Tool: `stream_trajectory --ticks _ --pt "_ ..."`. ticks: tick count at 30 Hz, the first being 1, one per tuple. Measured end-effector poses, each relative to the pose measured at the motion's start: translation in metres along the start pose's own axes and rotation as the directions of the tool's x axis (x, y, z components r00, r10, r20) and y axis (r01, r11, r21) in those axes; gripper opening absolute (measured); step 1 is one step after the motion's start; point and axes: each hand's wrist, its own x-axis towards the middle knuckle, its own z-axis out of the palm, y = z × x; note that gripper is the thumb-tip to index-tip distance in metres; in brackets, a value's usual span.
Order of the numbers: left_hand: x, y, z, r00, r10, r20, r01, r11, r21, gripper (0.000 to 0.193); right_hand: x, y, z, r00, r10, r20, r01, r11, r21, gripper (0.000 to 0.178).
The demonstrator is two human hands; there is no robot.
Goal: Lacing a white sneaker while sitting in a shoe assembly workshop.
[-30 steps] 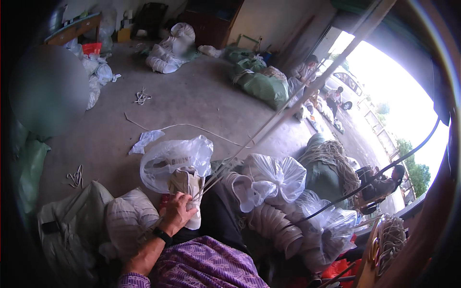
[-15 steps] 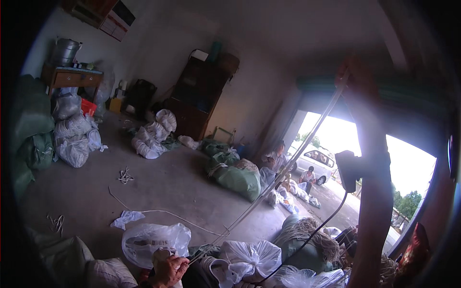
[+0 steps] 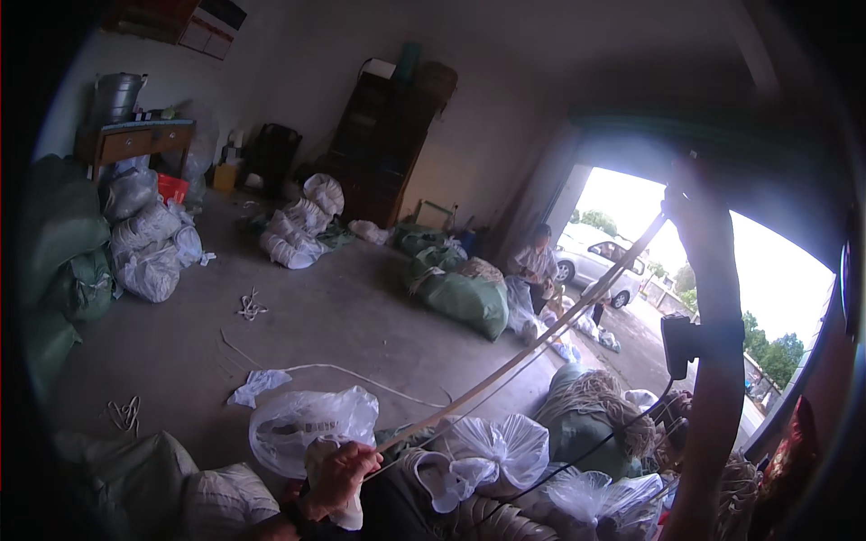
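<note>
A pale cord (image 3: 519, 352) runs taut on a slant between my two hands, beside a thinner, darker strand. Low in front, my left hand (image 3: 341, 478) is closed round its near end. A cream, cloth-like piece (image 3: 317, 458) lies against this hand; I cannot tell whether the fingers grip it too. My right hand (image 3: 687, 203), raised far out to the right against the bright doorway, pinches the other end; glare blurs its fingers. On the right forearm a black device (image 3: 678, 345) is strapped, trailing a dark cable.
Beside my left hand sits a clear plastic bag (image 3: 311, 419); a knotted white bag (image 3: 496, 446) lies under the cord. Green sacks (image 3: 465, 302) and loose cord (image 3: 361, 383) are on the floor. A person (image 3: 535, 261) sits by the doorway; a white van (image 3: 600, 261) stands outside.
My right hand has come down from high up, and the cord slants less steeply. The whole view has shifted slightly, and my left hand still holds its end.
</note>
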Motion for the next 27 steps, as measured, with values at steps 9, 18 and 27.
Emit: stream_trajectory --ticks 9,18,27 --pt "-0.019 -0.015 -0.092 0.964 -0.167 -0.206 -0.033 0.697 -0.717 0.016 -0.256 0.075 0.083 0.566 0.624 0.539 -0.807 0.285 0.517 0.020" --pt "-0.076 0.017 -0.156 0.910 -0.027 -0.413 -0.282 0.689 -0.668 0.017 -0.433 -0.083 0.215 0.242 0.317 0.917 -0.970 0.111 0.217 0.020" --pt "-0.114 0.055 -0.236 0.745 -0.038 -0.666 -0.461 0.691 -0.556 0.018 -0.442 -0.167 0.277 0.543 0.045 0.838 -0.693 0.589 0.417 0.013"
